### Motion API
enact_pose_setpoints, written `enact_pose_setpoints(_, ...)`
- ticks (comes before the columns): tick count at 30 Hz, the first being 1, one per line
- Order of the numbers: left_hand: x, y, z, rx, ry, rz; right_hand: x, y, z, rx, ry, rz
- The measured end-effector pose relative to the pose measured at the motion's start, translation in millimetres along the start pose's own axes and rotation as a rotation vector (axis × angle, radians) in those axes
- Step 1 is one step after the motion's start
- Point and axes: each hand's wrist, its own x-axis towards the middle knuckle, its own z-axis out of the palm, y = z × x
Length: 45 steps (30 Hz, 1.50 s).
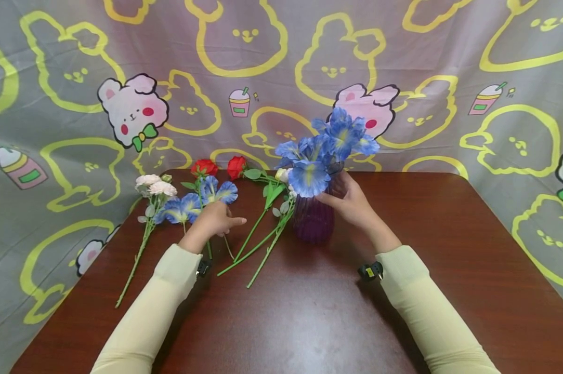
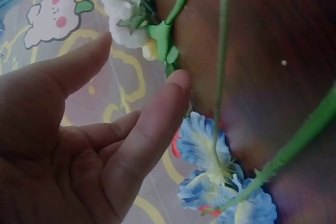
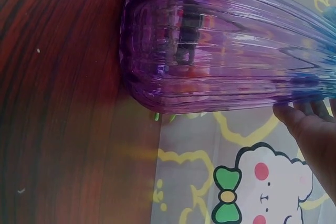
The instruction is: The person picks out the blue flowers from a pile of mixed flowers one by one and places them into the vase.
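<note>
A ribbed, clear purple vase (image 1: 315,223) stands upright on the table, with blue irises (image 1: 309,177) in its mouth. My right hand (image 1: 358,205) grips it near the neck; in the right wrist view, the fingers (image 3: 304,121) lie along the narrowing upper part of the vase (image 3: 220,51). Over the loose blue irises (image 1: 219,191) to the left is my left hand (image 1: 213,219), its thumb and fingers apart. Nothing lies between them in the left wrist view, where iris stems (image 2: 221,56) pass just beyond the fingertips. This hand partly covers the stems in the head view.
Pale pink flowers (image 1: 156,186) on a long stem lie at the far left. Two red roses (image 1: 236,167) rest near the table's back edge. Green stems (image 1: 258,249) point toward the front, left of the vase. A patterned cloth (image 1: 272,47) hangs behind the brown table (image 1: 309,311).
</note>
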Motion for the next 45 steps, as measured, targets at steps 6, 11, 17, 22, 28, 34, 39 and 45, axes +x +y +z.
enact_pose_setpoints(6, -0.5, -8.4, 3.0, 0.078, 0.014, -0.022, -1.4, -0.4, -0.3, -0.002, -0.002, -0.011)
enact_pose_setpoints(11, -0.2, -17.1, 3.8, 0.125, 0.026, -0.073, -1.9, 0.1, 0.6, 0.006, -0.011, -0.02)
enact_pose_setpoints(17, -1.0, -22.9, 3.9, 0.167, 0.05, -0.077, -2.8, 0.7, 0.2, -0.002, -0.013, -0.029)
enact_pose_setpoints(22, -0.7, -26.3, 4.7, 0.177, 0.026, -0.083, -2.7, -0.3, 0.1, 0.007, -0.017, -0.04)
enact_pose_setpoints(28, -0.6, -26.0, 5.5, 0.146, -0.042, -0.085, -2.1, 0.3, -0.2, 0.012, -0.014, -0.045)
enact_pose_setpoints(34, 0.4, -23.7, 7.5, 0.113, -0.101, -0.091, -2.0, 0.0, -0.5, 0.015, -0.009, -0.034)
enact_pose_setpoints(39, 3.4, -25.3, 9.4, 0.062, -0.132, -0.109, -2.2, -0.4, -0.9, 0.01, -0.007, -0.021)
enact_pose_setpoints(45, 5.1, -25.9, 9.1, 0.005, -0.154, -0.102, -2.1, 0.0, -1.0, 0.011, -0.011, -0.023)
